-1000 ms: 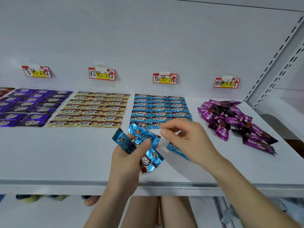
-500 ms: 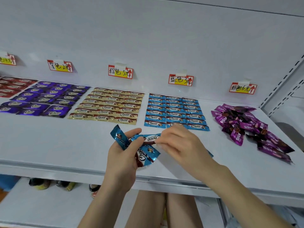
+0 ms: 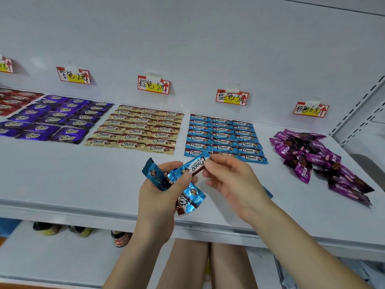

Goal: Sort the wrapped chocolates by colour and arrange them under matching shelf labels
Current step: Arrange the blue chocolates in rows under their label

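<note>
Item in hand: one blue chocolate [image 3: 198, 165], held over the shelf [image 3: 83, 184] just in front of the blue block [image 3: 224, 136]. The right hand [image 3: 233, 184] pinches its right end between thumb and fingertips. Its left end runs into the bunch of blue chocolates [image 3: 190, 198] that the left hand [image 3: 160, 197] grips with curled fingers, thumb pressed on top. Whether the pinched piece is already free of that bunch cannot be told.

Risks noted:
1. A pull against the left thumb's pressure could drag a neighbouring wrapper loose. The hands are close to the shelf's front lip at 6 o'clock, so a dropped piece may go over it.
2. The blue block at 1 o'clock, under the blue label [image 3: 231, 98], is tightly laid. The right hand hides part of its front row. A careless set-down there would likely push that row askew.
3. A blue wrapper [image 3: 268, 192] shows at 4 o'clock, mostly hidden behind the right wrist; it could be overlooked.
4. The pink heap [image 3: 312, 155] at 3 o'clock is loose, and a sweeping forearm could scatter it.
5. The gold block [image 3: 137, 130] at 11 o'clock lies near the blue one, so a misplaced piece could mix the colours.
</note>
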A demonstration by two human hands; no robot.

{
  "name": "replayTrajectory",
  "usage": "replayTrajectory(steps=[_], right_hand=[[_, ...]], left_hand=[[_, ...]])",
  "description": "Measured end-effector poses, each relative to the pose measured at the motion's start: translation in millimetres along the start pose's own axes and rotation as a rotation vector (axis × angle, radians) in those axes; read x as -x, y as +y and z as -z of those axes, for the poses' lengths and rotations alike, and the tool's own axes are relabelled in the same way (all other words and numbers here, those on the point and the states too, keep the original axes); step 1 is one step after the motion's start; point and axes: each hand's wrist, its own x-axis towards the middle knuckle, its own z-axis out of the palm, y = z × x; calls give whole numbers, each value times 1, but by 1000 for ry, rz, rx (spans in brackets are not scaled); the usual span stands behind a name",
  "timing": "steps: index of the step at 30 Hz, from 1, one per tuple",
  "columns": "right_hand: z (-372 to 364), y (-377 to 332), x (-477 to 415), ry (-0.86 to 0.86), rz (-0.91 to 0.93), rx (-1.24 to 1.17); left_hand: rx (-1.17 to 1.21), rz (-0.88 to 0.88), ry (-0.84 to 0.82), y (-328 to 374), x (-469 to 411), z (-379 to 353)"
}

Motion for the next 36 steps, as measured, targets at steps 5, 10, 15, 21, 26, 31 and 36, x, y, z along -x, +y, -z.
replayTrajectory(steps=[5, 10, 15, 21, 26, 31, 36], right_hand=[[-3, -8, -33, -2, 85, 178], [3, -15, -74, -324, 241, 1103], [-1, -2, -67, -264, 377, 1261], [5, 33, -14, -69, 565, 1504], [2, 43, -14, -35, 525, 1532], [3, 42, -24, -38, 498, 1524], [2, 42, -26, -26, 493, 1528]], left_hand=[[54, 91, 5, 0, -1, 7], [160, 121, 89, 4, -6, 22], [141, 77, 132, 4, -9, 27], [131, 48, 249, 3, -17, 29], [135, 53, 277, 4, -21, 27], [150, 55, 275, 4, -20, 27], [150, 58, 260, 4, -20, 27]])
